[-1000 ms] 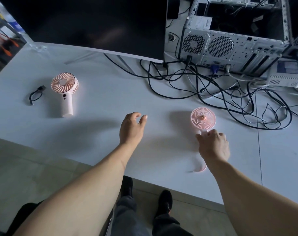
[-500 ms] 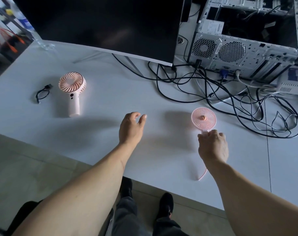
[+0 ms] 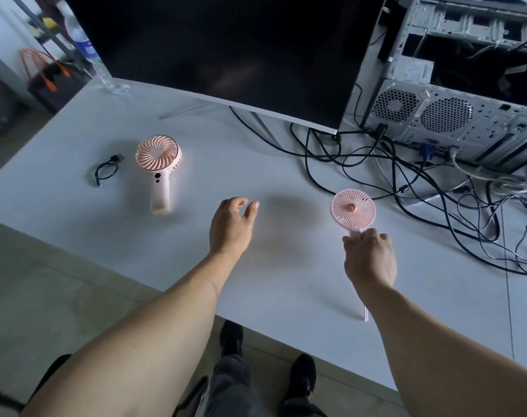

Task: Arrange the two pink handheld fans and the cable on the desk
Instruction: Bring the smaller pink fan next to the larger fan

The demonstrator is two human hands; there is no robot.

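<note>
The tabletop [image 3: 286, 296] is a plain white surface with a seam running front to back at the 3 o'clock side. Beyond its near edge lies a grey tiled floor [image 3: 45, 296], where the person's dark shoes [image 3: 301, 377] show.

At 12 o'clock a dark monitor [image 3: 226, 46] stands on a thin metal stand. At 2 o'clock an open computer case [image 3: 454, 115] rests on the tabletop, with perforated vents facing the viewer. A tangle of black cables [image 3: 421, 188] spreads from the case toward 3 o'clock. At 10 o'clock a clear plastic bottle [image 3: 87, 52] stands at the far corner; its blue label is too blurred to read. Behind it, off the tabletop, is a dark bag with orange handles [image 3: 45, 76]. No readable writing is visible on any item.

The first pink fan [image 3: 158, 167] lies flat at 10 o'clock, head away from the person, handle toward the near edge. A short black cable [image 3: 105, 173] lies loosely coiled just beside it, at its 9 o'clock side, not touching.

The second pink fan [image 3: 353, 209] is at 2 o'clock from the centre. The right hand [image 3: 369, 258] grips its handle, fingers curled round it just below the head; a thin pink strap shows below the wrist.

The left hand [image 3: 230, 228] hovers at the centre, fingers loosely bent and slightly spread, holding nothing.
</note>
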